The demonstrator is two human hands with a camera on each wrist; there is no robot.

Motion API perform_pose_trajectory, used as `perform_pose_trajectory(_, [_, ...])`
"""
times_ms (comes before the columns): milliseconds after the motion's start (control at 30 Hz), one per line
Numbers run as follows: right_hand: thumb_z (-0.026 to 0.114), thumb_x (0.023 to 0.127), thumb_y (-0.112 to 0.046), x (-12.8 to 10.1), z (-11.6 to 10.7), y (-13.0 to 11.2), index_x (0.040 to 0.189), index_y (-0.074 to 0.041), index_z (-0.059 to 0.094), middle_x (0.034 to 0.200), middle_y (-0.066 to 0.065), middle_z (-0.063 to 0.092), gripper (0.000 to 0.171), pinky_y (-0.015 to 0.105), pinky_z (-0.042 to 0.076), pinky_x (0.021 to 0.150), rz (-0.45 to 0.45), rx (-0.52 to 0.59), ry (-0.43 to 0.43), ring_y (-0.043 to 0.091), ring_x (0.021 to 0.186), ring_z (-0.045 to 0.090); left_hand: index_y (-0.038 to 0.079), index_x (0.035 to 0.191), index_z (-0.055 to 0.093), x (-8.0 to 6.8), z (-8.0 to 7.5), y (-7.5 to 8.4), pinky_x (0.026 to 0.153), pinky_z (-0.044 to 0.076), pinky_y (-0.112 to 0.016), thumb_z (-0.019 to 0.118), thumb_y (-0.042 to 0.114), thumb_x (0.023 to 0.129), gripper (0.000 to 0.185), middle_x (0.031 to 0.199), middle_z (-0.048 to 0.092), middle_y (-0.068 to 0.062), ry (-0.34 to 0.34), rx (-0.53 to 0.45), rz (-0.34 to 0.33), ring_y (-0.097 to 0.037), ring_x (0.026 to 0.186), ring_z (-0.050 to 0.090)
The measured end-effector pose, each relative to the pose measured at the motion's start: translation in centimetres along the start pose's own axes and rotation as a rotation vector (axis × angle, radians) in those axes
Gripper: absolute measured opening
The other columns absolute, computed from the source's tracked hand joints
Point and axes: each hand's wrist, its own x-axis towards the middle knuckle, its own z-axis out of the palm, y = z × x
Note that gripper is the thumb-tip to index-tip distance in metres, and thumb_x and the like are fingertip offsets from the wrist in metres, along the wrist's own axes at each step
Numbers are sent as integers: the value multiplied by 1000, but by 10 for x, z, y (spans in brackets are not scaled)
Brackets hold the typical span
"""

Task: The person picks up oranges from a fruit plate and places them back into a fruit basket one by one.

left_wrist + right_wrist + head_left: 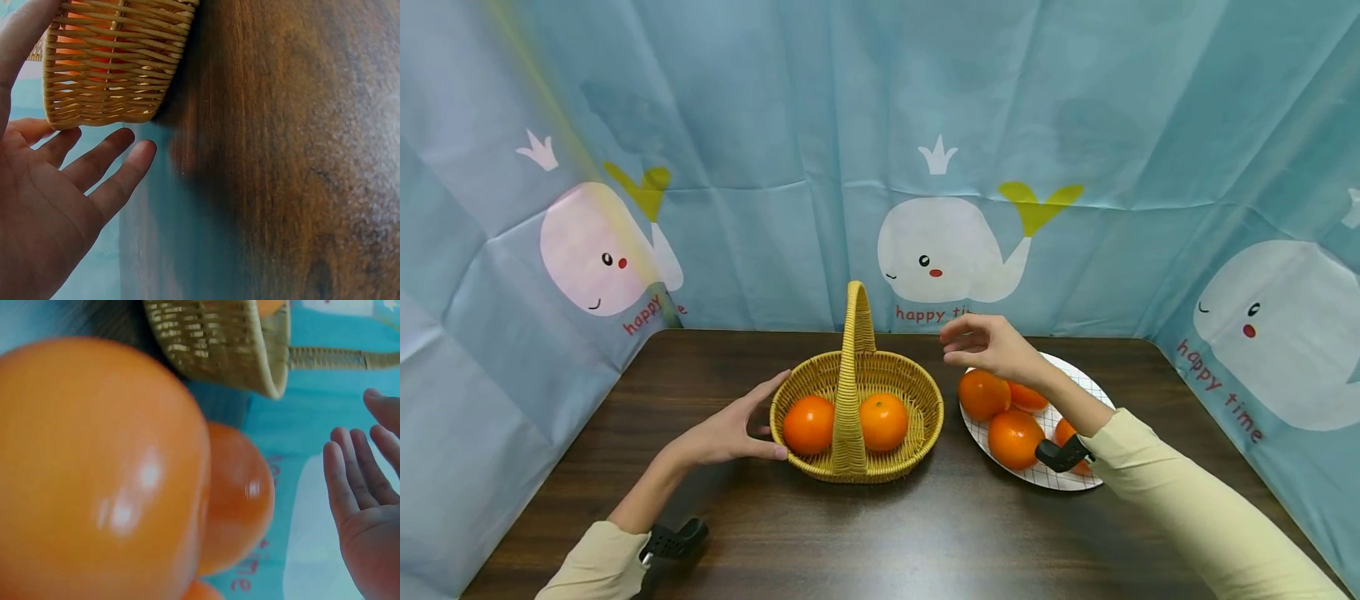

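A yellow wicker basket point(850, 475) with a tall arched handle stands mid-table, holding two oranges, one orange point(808, 425) left of the handle and another orange point(883, 422) right of it. My left hand point(726, 429) rests at the basket's left side, thumb by the front rim and fingers spread along the wall. In the left wrist view the fingers point(119, 178) are mostly straight. My right hand point(996, 346) hovers above the back left of a white plate point(1078, 371), fingers loosely bent with nothing in them. Several oranges point(1015, 439) lie on that plate, partly hidden by the forearm.
The dark wooden table point(880, 542) reaches back to a blue curtain point(820, 167) printed with whales, which also hangs along both sides. Between basket and plate runs a narrow strip of tabletop. A black wrist strap point(673, 542) shows below the left hand.
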Motion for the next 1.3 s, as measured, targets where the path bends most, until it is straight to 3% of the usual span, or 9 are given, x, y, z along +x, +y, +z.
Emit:
perform_pose_trajectory(267, [74, 92, 0, -20, -25, 4, 120, 1, 67, 115, 16, 67, 28, 36, 58, 85, 6, -60, 39, 32, 103, 69, 10, 164, 13, 0, -1, 1, 96, 51, -48, 84, 22, 86, 106, 166, 12, -19, 1, -4, -17, -47, 144, 22])
perform_pose_trajectory(533, [74, 94, -7, -44, -47, 12, 120, -2, 67, 114, 14, 68, 27, 33, 58, 83, 75, -139, 74, 30, 104, 68, 9, 164, 13, -1, -1, 2, 96, 51, -49, 84, 21, 86, 106, 165, 12, -21, 4, 9, -13, -48, 145, 21])
perform_pose_trajectory(833, [74, 95, -12, -83, -76, 23, 122, 0, 66, 116, 16, 68, 30, 28, 57, 84, 143, -192, 138, 27, 102, 68, 9, 164, 14, 0, -1, 2, 96, 51, -49, 85, 25, 86, 107, 165, 11, -21, -4, 20, -11, -48, 145, 20])
perform_pose_trajectory(1033, [73, 96, -15, -111, -89, 25, 126, -1, 64, 119, 17, 66, 34, 25, 56, 82, 191, -260, 159, 19, 102, 68, 10, 164, 13, 0, -1, 2, 96, 52, -49, 85, 24, 85, 107, 165, 11, -20, -7, 11, -17, -49, 144, 21])
perform_pose_trajectory(1300, [75, 92, -2, -147, -100, 36, 126, 3, 61, 118, 18, 64, 38, 26, 58, 80, 130, -267, 97, 23, 101, 69, 9, 164, 14, 0, -1, 3, 96, 51, -50, 85, 24, 85, 107, 165, 12, -21, -5, 11, -21, -48, 144, 20])
